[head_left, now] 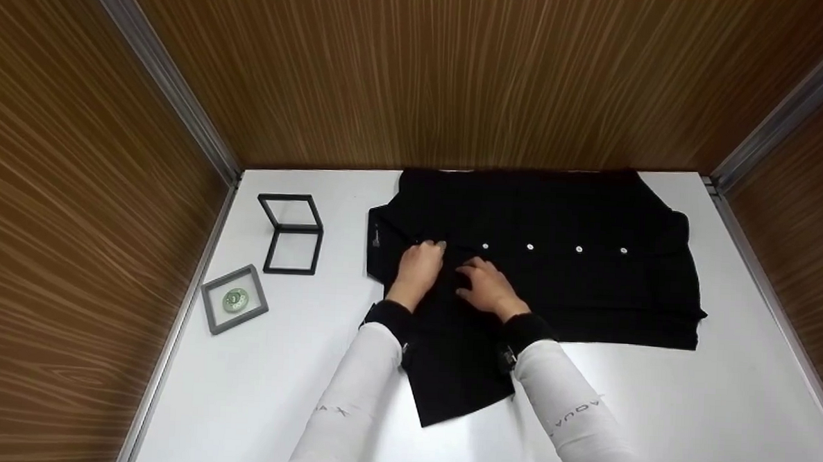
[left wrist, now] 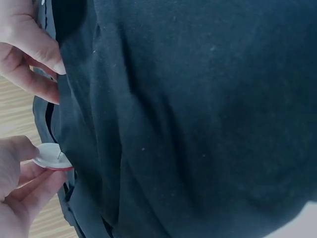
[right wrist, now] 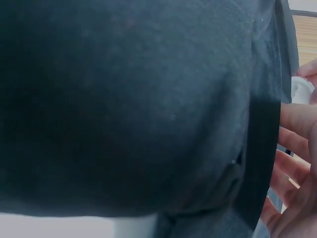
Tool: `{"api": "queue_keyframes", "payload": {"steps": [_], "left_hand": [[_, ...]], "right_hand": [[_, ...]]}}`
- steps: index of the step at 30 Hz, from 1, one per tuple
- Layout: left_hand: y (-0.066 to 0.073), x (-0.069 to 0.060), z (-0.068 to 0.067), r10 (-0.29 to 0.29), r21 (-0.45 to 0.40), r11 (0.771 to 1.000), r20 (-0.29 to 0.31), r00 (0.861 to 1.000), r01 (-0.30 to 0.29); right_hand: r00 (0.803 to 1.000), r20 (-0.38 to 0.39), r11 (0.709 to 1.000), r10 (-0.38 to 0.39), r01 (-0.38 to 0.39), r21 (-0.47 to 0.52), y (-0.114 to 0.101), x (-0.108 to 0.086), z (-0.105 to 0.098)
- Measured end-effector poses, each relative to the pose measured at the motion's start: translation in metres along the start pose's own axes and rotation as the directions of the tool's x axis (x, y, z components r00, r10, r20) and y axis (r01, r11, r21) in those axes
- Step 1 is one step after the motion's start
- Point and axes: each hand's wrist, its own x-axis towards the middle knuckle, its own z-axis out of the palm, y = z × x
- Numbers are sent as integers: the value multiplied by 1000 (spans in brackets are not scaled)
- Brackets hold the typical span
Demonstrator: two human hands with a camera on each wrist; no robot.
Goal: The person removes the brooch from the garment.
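The black shirt [head_left: 579, 217] lies on its side across the middle and right of the head view, its collar [head_left: 377, 247] left of centre and a short sleeve [head_left: 456, 393] running down to the lower middle, between my forearms. My left hand [head_left: 420, 266], just right of the collar, pinches a thin white disc [left wrist: 47, 154] with a red edge, thumb against fingers, close to the shirt's front edge. My right hand [head_left: 487, 286], just beside it, has its fingers bent and slightly apart, and they grip that same edge. The shirt's far edge runs close along the back panel [head_left: 446, 66], so my room is on the near side: white table [head_left: 654, 401] spreads over the lower right, with another stretch at the lower left. The cloth is matt, softly creased and flecked with pale specks near my wrists; four round white buttons [head_left: 530, 247] line up to the right of my hands. The panels are brown wood grain, edged by grey metal strips [head_left: 165, 74]. At the left, a square grey frame [head_left: 209, 311] holds a round green piece [head_left: 235, 300] within its pale window; above it, a black double frame [head_left: 297, 228] stands folded open, with see-through panes.
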Motion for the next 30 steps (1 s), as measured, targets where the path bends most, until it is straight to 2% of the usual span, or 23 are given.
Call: {"api": "queue_keyframes", "payload": {"steps": [4,10,13,15,18,24,27,30], "left_hand": [[-1,-1,0,-19,-56,998,16,1000,20],[-2,0,0,-76,-123,990,-10,997,74],[-2,1,-1,-121,-172,978,6,993,120],[-3,2,-2,-159,-221,962,28,987,161],[-5,3,-3,-222,-316,920,66,973,232],[-11,4,0,-365,-496,783,121,923,375],[-14,2,3,-411,-538,734,133,902,414],[-14,1,6,-448,-567,701,124,886,433]], "right_hand": [[1000,-2,1000,1,-1,3,1,0,-1],[1000,3,1000,-2,2,5,2,-1,0],[1000,7,1000,-1,1,9,2,-2,0],[1000,9,1000,0,0,10,2,-2,0],[1000,15,1000,8,-8,12,2,-2,0],[1000,6,1000,8,-8,22,3,-1,2],[1000,8,1000,8,-9,19,4,-2,2],[1000,7,1000,2,-2,9,2,-3,2]]}}
